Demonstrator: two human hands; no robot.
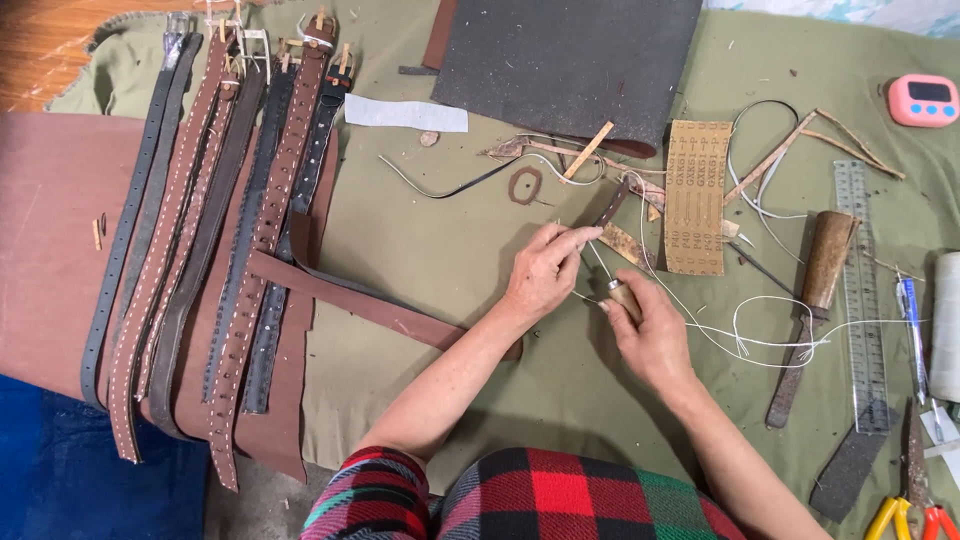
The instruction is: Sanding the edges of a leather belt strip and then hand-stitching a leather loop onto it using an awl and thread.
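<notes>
Nearest the camera I see the plaid sleeves (520, 500) of the person's 2 arms, which run up to the hands over the olive cloth surface (440, 250).

1. Right hand (650, 335): clenched around a small tool with a pale wooden handle (624, 297). I judge it to be an awl. Its thin shaft points up and left, toward the left hand.
2. Left hand (545, 275): fingers (580, 238) pinched together at the lower end of a narrow dark leather strip (612, 203). I cannot tell whether the white thread (760, 345) also passes between them.
3. Key relation: the strip lies just up and right of the left fingertips, its long axis diagonal, lower left to upper right. The tool tip sits just below that pinch, between the 2 hands. The left hand is the nearer to the strip.
4. The thread trails right, toward a wooden-handled knife (815, 300) and a clear ruler (862, 300).
</notes>
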